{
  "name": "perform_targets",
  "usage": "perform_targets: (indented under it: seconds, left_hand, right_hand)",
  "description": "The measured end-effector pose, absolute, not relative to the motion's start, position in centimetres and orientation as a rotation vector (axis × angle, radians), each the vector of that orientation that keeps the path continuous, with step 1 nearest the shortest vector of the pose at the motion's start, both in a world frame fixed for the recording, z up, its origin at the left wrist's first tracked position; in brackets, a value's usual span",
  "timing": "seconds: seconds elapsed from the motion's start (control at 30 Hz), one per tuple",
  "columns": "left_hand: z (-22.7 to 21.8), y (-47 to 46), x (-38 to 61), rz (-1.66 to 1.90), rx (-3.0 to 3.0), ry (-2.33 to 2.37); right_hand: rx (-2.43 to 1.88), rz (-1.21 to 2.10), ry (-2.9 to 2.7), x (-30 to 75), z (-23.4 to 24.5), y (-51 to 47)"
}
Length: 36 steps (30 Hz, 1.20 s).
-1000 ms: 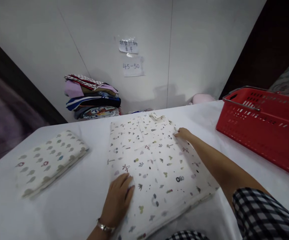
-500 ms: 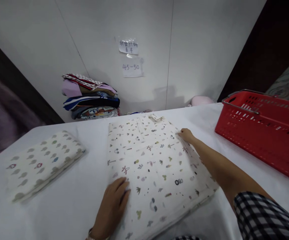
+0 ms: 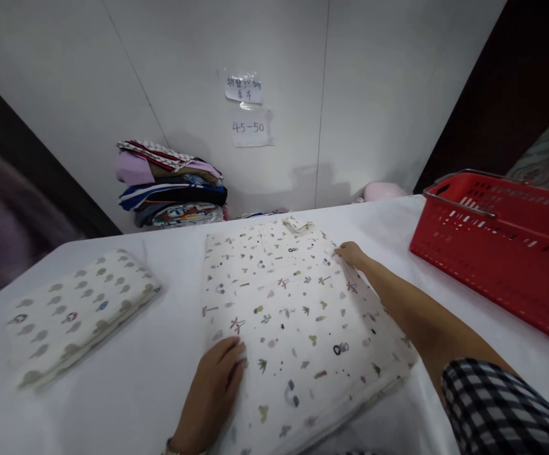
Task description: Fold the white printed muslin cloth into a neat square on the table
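A cream cloth with small coloured prints (image 3: 293, 316) lies folded flat in the middle of the white table (image 3: 136, 379). My left hand (image 3: 215, 388) rests flat on its near left edge, fingers stretched out. My right hand (image 3: 350, 254) reaches across to the cloth's far right edge, fingertips on the fabric; whether it pinches the edge or only presses is unclear. A checked sleeve covers my right upper arm at the lower right.
A second folded cloth with a leaf print (image 3: 75, 313) lies at the left. A stack of folded garments (image 3: 170, 186) stands against the white wall. A red plastic basket (image 3: 502, 240) sits at the right. Paper notes (image 3: 250, 126) hang on the wall.
My left hand slid back toward me along the cloth's left edge. My right hand stayed at the far right edge, and the view shifted slightly.
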<state>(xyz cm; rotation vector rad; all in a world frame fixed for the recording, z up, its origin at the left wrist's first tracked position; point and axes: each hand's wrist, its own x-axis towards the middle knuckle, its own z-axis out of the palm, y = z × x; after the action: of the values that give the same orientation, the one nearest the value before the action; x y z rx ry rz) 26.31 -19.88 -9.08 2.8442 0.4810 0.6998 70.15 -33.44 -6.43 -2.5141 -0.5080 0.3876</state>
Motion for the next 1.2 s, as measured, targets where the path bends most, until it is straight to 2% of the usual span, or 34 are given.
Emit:
perform_targets:
  seconds: [0.13, 0.3, 0.5, 0.83, 1.07, 1.2]
  left_hand:
    - [-9.0, -19.9, 26.5, 0.701, 2.847, 0.479]
    - [-9.1, -19.9, 26.5, 0.721, 2.836, 0.476]
    - [-9.1, -19.9, 26.7, 0.724, 2.819, 0.473]
    - [-9.1, -19.5, 27.0, 0.704, 2.833, 0.433]
    - [-8.8, -19.5, 27.0, 0.692, 2.834, 0.393]
    - [-8.7, -19.3, 26.8, 0.704, 2.826, 0.392]
  right_hand:
    - [-2.602, 0.277, -0.565, 69.2, -7.0, -33.5]
    - [-2.623, 0.336, -0.569, 69.6, -6.7, -33.3]
    - [-2.472, 0.643, -0.498, 70.6, -5.6, -34.9]
    - [-1.928, 1.170, -0.316, 67.2, -5.3, -42.4]
    - [-2.348, 0.717, -0.416, 65.4, -5.9, -43.8]
    - [-2.385, 0.643, -0.429, 64.9, -6.2, -44.4]
